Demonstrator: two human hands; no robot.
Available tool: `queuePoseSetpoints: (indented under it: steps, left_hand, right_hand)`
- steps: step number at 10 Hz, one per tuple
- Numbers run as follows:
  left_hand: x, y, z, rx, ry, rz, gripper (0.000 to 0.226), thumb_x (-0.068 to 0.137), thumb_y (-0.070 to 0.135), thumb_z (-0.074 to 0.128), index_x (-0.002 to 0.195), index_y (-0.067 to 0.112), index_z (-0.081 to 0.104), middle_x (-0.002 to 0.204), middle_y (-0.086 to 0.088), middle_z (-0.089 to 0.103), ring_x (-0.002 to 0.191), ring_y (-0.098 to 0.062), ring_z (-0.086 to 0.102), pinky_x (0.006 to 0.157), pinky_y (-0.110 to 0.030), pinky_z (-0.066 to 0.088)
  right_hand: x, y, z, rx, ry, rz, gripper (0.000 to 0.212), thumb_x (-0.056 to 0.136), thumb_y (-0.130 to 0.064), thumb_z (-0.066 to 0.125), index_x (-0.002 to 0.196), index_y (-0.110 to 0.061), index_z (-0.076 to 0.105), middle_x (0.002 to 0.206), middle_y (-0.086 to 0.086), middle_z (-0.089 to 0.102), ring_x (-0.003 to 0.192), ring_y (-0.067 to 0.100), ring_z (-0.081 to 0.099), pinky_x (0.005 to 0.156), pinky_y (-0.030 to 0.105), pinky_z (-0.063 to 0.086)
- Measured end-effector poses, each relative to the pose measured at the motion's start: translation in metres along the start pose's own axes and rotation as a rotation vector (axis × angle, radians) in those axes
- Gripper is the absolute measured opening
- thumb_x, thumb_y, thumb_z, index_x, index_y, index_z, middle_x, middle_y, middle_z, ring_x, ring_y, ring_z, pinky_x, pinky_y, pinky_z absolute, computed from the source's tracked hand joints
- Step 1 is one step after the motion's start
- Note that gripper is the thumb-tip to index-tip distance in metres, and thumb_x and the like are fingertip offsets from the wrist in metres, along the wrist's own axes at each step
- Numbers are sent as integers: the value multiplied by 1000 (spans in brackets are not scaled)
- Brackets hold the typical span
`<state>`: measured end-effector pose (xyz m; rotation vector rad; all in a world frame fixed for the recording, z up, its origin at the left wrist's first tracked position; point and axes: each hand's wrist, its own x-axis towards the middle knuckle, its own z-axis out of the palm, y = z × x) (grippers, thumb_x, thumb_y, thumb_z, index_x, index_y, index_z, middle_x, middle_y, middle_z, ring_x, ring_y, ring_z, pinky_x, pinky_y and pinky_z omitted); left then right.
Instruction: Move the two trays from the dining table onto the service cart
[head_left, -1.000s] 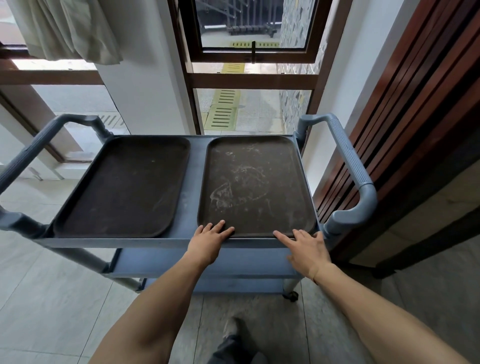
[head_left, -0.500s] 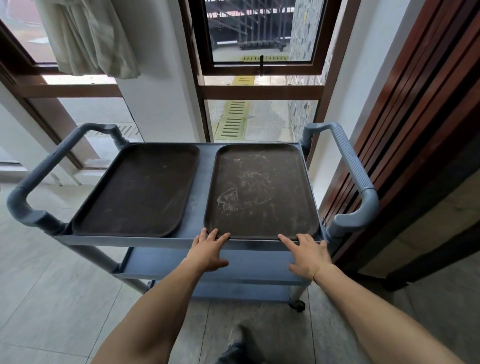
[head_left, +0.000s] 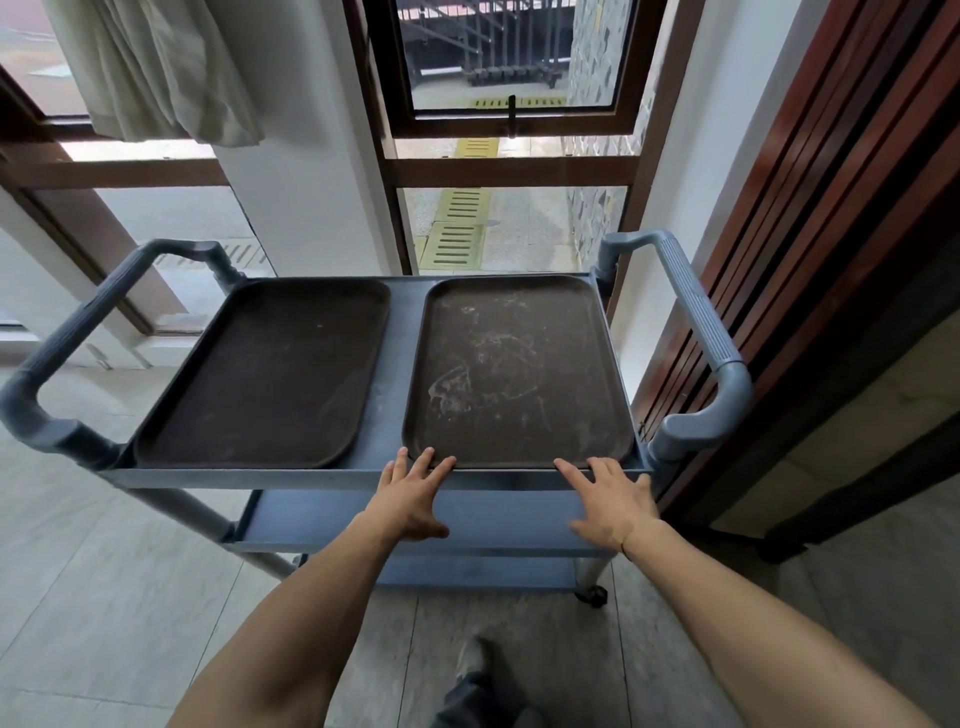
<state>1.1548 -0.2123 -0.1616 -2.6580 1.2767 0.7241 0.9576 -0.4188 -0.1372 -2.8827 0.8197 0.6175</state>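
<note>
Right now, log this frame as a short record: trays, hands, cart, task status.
left tray: flat on cart top
right tray: flat on cart top, beside the left tray, scuffed
left hand: open, fingertips at right tray's near edge
right hand: open, at the same edge
cart: grey, handles both ends
task status: both trays on cart

Left hand (head_left: 410, 499) and right hand (head_left: 610, 501) drawn back, fingertips at right tray (head_left: 519, 374) edge

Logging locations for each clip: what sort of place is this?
Probably a restaurant or canteen service area, indoors by a window. A grey service cart holds two worn brown trays, one left and one right; the floor is tiled, with a slatted wood wall alongside.
</note>
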Motion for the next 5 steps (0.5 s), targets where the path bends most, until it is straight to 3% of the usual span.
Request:
queuePoseSetpoints:
  steps: [4,5]
  left_hand:
    - [-17,-9,-24,-31,32,51,97,84,62,64,159,35,8,168,0,7,154,-26,-5,121,-53,-5]
    - [-24,-23,-40,-45,158,69,96,83,70,57,158,36,10,168,1,7,154,-22,-4,122,-50,-4]
  right_hand:
    - [1,-1,-24,63,6,11,72,92,-66,41,154,-38,19,153,3,38,141,26,31,109,53,32]
    - [1,-7,-45,116,99,-2,74,91,-71,39,155,-40,16,162,0,20,150,27,9,115,56,19]
